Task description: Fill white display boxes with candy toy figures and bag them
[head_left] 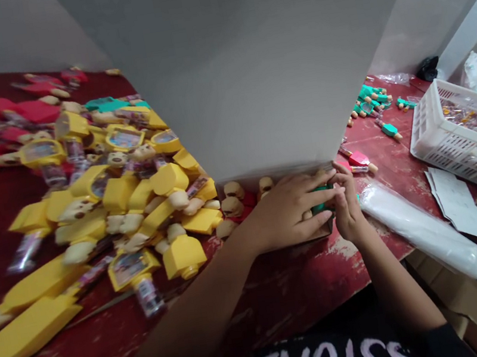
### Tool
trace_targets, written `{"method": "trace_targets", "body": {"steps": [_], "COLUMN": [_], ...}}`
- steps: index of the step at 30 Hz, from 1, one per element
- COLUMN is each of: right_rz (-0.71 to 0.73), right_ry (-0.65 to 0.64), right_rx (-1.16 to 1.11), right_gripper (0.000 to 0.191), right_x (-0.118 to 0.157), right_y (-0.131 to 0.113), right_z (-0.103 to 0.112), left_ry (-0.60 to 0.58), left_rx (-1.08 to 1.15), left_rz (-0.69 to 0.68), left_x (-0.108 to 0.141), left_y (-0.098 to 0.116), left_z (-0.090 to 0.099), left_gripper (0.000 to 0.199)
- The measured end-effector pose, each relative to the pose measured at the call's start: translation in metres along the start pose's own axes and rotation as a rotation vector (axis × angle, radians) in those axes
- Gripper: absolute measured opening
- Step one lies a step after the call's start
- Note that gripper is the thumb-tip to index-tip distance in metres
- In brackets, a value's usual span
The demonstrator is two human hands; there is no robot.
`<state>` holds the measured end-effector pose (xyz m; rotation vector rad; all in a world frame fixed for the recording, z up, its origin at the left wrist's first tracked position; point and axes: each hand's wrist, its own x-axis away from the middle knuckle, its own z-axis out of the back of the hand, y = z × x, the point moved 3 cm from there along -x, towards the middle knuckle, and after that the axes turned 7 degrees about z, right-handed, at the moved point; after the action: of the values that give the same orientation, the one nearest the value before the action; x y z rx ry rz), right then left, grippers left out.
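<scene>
Box (320,236): on counter (283,292), beneath left hand (291,209)
Left hand: fingers spread over toys (233,206)
Right hand (348,206): bunched at right end, grip unclear

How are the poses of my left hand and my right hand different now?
Your left hand lies across the box; your right hand is at its right end. The left hand's fingers spread out sideways, while the right hand's fingers bend and point upward. Both are bare.
</scene>
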<state>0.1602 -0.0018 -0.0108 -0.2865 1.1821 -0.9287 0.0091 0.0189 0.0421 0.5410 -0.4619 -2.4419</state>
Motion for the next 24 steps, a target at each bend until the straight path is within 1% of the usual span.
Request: {"method": "trace_targets", "body": {"steps": [1,2,3,5,7,8,9,11,12,13,15,16,17,18,20,22,24], "right_rz": [-0.052,-0.103,-0.145,-0.196,-0.195,-0.187,-0.185,-0.207,-0.229,-0.252,-0.281,-0.281,-0.273,-0.264,-0.266,-0.303,-0.351], "right_ry": [0.04,0.067,0.06,-0.04,-0.145,-0.163,-0.154,-0.104,-0.082,-0.059,-0.027,-0.024,-0.032,-0.044,-0.079,-0.084,-0.068], "right_rx": [-0.066,-0.124,-0.185,-0.317,-0.419,-0.442,-0.444,-0.404,-0.367,-0.321,-0.238,-0.218,-0.221,-0.252,-0.36,-0.441,-0.468], "right_gripper": [0.042,0.05,0.061,0.079,0.086,0.086,0.086,0.083,0.081,0.08,0.081,0.084,0.085,0.083,0.073,0.069,0.062], "right_x": [0.002,0.005,0.007,0.01,0.011,0.011,0.011,0.01,0.01,0.009,0.009,0.008,0.007,0.005,0.002,-0.003,-0.006], "right_y": [0.005,0.011,0.017,0.026,0.031,0.033,0.035,0.041,0.044,0.047,0.05,0.051,0.051,0.05,0.048,0.047,0.048], "right_z": [0.001,0.002,0.001,-0.002,-0.005,-0.006,-0.006,-0.01,-0.012,-0.015,-0.019,-0.02,-0.02,-0.02,-0.017,-0.013,-0.013], "left_ry": [0.0,-0.006,-0.016,-0.033,-0.035,-0.041,-0.051,-0.047,-0.021,0.024,0.12,0.148,0.16,0.166,0.177,0.184,0.176], "left_rx": [0.003,0.013,0.031,0.077,0.089,0.072,0.048,0.009,0.014,0.035,0.081,0.087,0.076,0.05,-0.013,-0.049,-0.079], "left_rz": [0.009,0.015,0.013,0.005,0.009,0.008,0.003,0.003,0.012,0.029,0.059,0.062,0.059,0.052,0.033,-0.005,-0.02], "left_x": [-0.001,-0.002,-0.002,-0.003,-0.003,-0.003,-0.002,-0.001,-0.001,0.0,0.001,0.001,0.002,0.002,0.002,0.001,0.0], "left_y": [0.001,0.001,0.002,0.003,0.003,0.002,0.002,0.002,0.002,0.001,-0.001,-0.002,-0.003,-0.003,-0.004,-0.004,-0.003], "left_z": [0.0,0.0,0.0,0.001,0.001,0.001,0.0,-0.001,-0.002,-0.002,-0.002,-0.003,-0.004,-0.006,-0.008,-0.009,-0.01], "left_gripper": [0.036,0.035,0.033,0.028,0.02,0.018,0.018,0.013,0.009,0.011,0.024,0.028,0.031,0.034,0.037,0.04,0.044]}}
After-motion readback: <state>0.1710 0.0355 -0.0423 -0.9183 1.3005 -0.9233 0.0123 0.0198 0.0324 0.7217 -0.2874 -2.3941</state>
